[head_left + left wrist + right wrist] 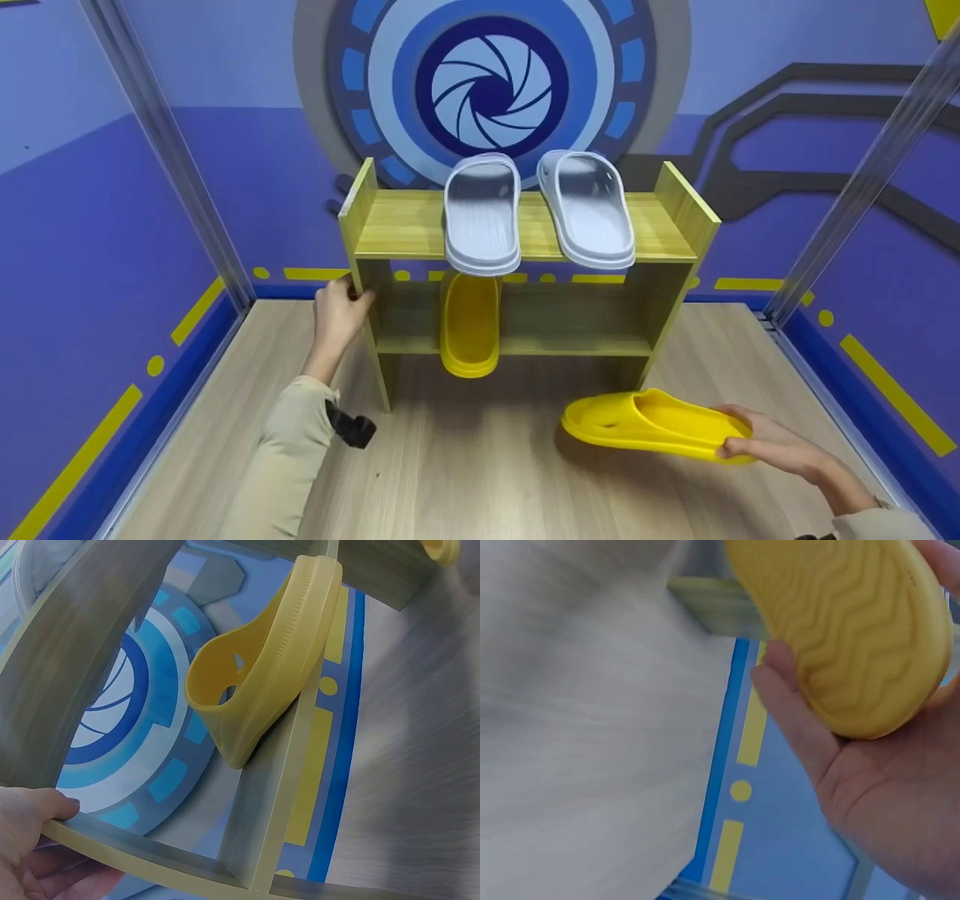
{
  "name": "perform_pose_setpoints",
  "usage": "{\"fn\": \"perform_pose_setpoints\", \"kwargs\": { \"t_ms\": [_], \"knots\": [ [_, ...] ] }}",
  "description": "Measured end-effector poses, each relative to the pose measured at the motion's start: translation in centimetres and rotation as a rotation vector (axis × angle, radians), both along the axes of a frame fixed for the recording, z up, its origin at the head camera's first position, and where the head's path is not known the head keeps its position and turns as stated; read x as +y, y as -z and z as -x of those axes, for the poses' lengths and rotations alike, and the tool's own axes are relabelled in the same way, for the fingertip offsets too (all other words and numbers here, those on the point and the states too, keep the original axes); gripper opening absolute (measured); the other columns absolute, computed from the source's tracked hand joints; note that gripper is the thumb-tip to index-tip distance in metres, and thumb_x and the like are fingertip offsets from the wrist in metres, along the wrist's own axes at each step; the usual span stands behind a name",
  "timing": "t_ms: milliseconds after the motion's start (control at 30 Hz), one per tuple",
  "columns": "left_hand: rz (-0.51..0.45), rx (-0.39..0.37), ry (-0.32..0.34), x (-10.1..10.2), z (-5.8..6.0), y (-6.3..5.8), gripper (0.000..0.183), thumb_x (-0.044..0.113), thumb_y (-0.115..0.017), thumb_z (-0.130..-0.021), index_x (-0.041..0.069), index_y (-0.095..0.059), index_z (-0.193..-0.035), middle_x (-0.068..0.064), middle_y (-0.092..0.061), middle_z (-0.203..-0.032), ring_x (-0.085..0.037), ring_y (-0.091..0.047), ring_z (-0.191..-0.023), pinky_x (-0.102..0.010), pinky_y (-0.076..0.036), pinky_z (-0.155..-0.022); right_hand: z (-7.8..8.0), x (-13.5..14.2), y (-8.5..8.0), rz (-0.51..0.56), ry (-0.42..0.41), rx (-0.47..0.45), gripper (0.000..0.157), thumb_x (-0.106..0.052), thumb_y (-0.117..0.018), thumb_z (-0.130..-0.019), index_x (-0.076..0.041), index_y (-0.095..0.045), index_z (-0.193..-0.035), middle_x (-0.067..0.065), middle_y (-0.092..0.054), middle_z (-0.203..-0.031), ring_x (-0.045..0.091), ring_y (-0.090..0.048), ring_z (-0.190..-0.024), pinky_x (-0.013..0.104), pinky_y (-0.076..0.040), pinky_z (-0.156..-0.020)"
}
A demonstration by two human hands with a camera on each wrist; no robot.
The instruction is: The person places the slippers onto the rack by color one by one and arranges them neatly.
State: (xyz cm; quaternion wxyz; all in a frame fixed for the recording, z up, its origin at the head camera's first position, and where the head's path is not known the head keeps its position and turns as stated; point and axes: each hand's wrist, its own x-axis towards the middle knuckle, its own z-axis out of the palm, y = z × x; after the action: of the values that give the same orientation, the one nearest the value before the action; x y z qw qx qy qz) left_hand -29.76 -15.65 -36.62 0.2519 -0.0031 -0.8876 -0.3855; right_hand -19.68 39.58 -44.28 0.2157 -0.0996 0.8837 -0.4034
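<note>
My right hand [780, 442] grips a yellow slipper [645, 427] by its heel, toe pointing left, over the tabletop in front of the rack's right side. Its zigzag sole [847, 637] faces the right wrist camera. With thumb and fingers round the edge of the left side panel, my left hand [341, 311] holds the wooden shoe rack [360, 232]. On the middle shelf sits another yellow slipper [471, 322], heel outward. Two grey slippers [482, 217] stand side by side on the top shelf, heels outward; the right grey slipper [592, 210] is slightly angled.
The rack stands on a wood-grain tabletop [465, 465], near the back wall with its blue circular print [375, 82]. Blue-purple side panels [90, 285] and metal posts [172, 150] bound the space left and right.
</note>
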Motion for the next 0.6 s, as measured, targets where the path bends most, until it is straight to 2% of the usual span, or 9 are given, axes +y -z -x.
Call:
{"fn": "perform_pose_setpoints", "kwargs": {
  "t_ms": [200,433,600],
  "knots": [
    [0.012,-0.027,-0.007,0.0,0.0,0.0,0.014,0.013,-0.06,-0.079,-0.001,-0.06,-0.076,-0.014,-0.06,-0.068,-0.026,-0.053,-0.059,-0.038,-0.041,-0.054,0.2,-1.0,0.0,0.104,-0.042,0.051,0.071,-0.024,-0.058,-0.078,0.01,-0.023,-0.129,0.013,-0.049,-0.094,0.023,-0.049,-0.081,0.03,-0.042,-0.068],
    [-0.002,-0.034,0.0,0.0,-0.1,0.0,0.015,0.012,-0.059,-0.08,-0.003,-0.061,-0.08,-0.015,-0.061,-0.071,-0.026,-0.055,-0.061,-0.038,-0.042,-0.054,0.3,-1.5,0.0,0.249,-0.064,0.09,0.069,-0.016,-0.057,-0.078,0.006,-0.021,-0.132,0.018,-0.048,-0.098,0.02,-0.05,-0.083,0.029,-0.044,-0.07],
    [-0.008,-0.043,0.005,0.0,-0.1,0.0,0.017,0.012,-0.059,-0.081,-0.004,-0.062,-0.084,-0.017,-0.062,-0.075,-0.027,-0.057,-0.064,-0.039,-0.044,-0.056,0.2,-1.8,0.0,0.333,-0.072,0.15,0.067,-0.013,-0.056,-0.078,0.004,-0.021,-0.133,0.02,-0.047,-0.099,0.019,-0.051,-0.081,0.029,-0.045,-0.069]
  ]
}}
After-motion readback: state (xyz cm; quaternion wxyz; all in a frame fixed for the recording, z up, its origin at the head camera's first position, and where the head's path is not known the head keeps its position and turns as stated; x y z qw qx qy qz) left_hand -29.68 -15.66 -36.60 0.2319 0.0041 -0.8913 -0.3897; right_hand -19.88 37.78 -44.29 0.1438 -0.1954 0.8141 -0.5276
